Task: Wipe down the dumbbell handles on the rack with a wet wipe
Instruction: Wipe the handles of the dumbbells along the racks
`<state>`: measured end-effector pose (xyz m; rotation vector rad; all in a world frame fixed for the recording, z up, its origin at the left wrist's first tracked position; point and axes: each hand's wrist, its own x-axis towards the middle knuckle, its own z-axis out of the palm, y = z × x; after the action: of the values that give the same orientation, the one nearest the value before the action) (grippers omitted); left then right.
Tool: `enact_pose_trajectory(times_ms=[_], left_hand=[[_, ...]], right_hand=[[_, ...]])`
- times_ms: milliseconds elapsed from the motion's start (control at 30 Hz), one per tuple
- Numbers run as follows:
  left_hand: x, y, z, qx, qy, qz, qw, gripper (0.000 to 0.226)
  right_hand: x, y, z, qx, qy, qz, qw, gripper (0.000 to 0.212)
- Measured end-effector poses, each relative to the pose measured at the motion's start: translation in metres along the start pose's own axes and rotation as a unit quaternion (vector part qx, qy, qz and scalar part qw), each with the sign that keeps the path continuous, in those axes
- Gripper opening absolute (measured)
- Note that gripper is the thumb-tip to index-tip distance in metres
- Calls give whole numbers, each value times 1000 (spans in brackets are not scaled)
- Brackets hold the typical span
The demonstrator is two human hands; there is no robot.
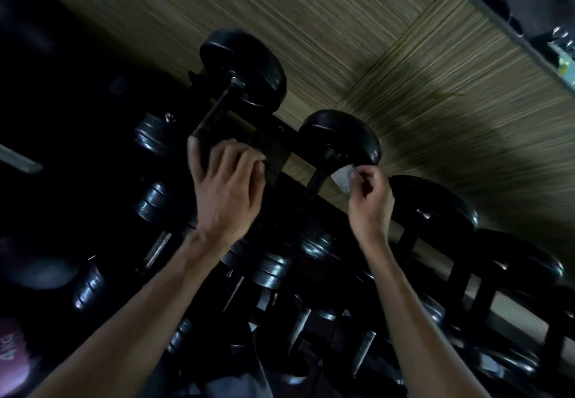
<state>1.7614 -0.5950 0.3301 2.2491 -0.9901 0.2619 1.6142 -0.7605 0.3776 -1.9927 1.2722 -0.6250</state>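
The job looks to be underway with most of it left. The right hand [368,193] pinches a small white wet wipe [342,178] just beside the second dumbbell [340,139] on the top row of the rack [273,161], close to its handle [315,179]. The left hand [225,186] curls its fingers over the rack by the first dumbbell's handle [214,115]. Nothing shows which handles are already clean; many dumbbells on the rows below appear still to be wiped.
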Motion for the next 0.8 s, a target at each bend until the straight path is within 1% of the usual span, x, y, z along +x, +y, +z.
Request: enact_pose_trajectory(times_ms=[67, 167, 233, 300, 367, 433, 467, 500, 600, 633, 667, 733, 800], left_hand=[[-15, 28, 6, -65, -41, 27, 997, 24], [-35, 56, 16, -147, -84, 21, 985, 29], [-39, 62, 19, -173, -90, -1, 981, 32], [-38, 62, 20, -172, -89, -8, 981, 34], [-37, 62, 22, -168, -87, -8, 982, 37], [-39, 62, 23, -167, -79, -11, 983, 38], [-40, 62, 23, -165, -74, -13, 983, 38], [-40, 62, 24, -162, -73, -16, 984, 39], [-40, 61, 24, -158, -82, -19, 984, 40], [-40, 61, 24, -156, -86, -17, 984, 41], [-40, 61, 24, -155, -92, -16, 983, 42], [-40, 60, 24, -155, -100, -14, 983, 43], [-39, 59, 23, -152, -107, -9, 983, 43]], right_hand=[[-3, 3, 9, 12, 43, 17, 999, 13], [2, 1, 20, 24, 71, 3, 997, 15], [5, 3, 22, 31, 35, -3, 999, 15], [1, 9, 25, 34, -47, 2, 998, 14], [-7, 25, 26, 44, -132, 42, 989, 17], [-12, 39, 24, 53, -198, 96, 974, 17], [-12, 43, 22, 60, -213, 111, 969, 17], [-10, 45, 20, 74, -207, 119, 968, 16], [3, 36, 18, 116, -114, 112, 980, 21], [6, 31, 19, 111, -97, 100, 984, 20], [6, 27, 22, 101, -97, 88, 986, 17], [1, 28, 23, 103, -136, 71, 983, 14], [-6, 36, 18, 111, -217, 68, 967, 10]])
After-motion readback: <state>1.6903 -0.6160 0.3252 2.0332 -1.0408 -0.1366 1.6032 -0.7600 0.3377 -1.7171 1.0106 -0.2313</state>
